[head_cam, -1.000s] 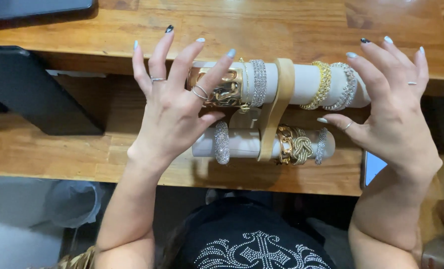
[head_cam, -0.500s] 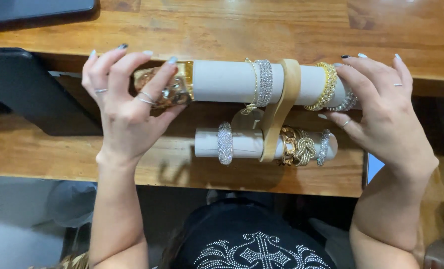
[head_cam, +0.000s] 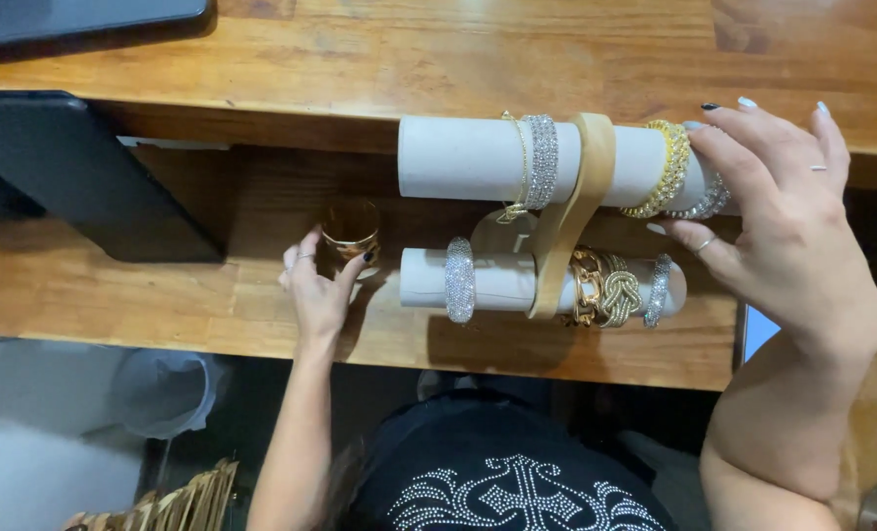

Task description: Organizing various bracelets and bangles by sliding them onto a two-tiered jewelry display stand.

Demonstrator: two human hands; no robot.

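My left hand [head_cam: 318, 287] grips a wide gold cuff bracelet [head_cam: 350, 234] low over the wooden shelf [head_cam: 163, 305], left of the display stand. My right hand [head_cam: 787, 231] holds the right end of the upper white roll [head_cam: 468, 157] of a two-tier bracelet stand, its fingers over a gold bead bracelet [head_cam: 666, 169] and a crystal bracelet [head_cam: 711, 202]. A sparkly band [head_cam: 542, 162] circles the upper roll beside the tan strap-like upright [head_cam: 576, 211]. The lower roll [head_cam: 507, 280] carries a crystal band [head_cam: 460, 280] and a gold knot bracelet [head_cam: 605, 288].
A dark tablet-like slab [head_cam: 74, 172] leans at the left of the shelf. The upper wooden counter [head_cam: 458, 59] runs along the back. A clear plastic container [head_cam: 163, 393] and gold items [head_cam: 178, 501] sit below at the left.
My left hand slid the gold cuff off the left end of the upper roll and brought it down to the shelf. My right hand stayed on the roll's right end.
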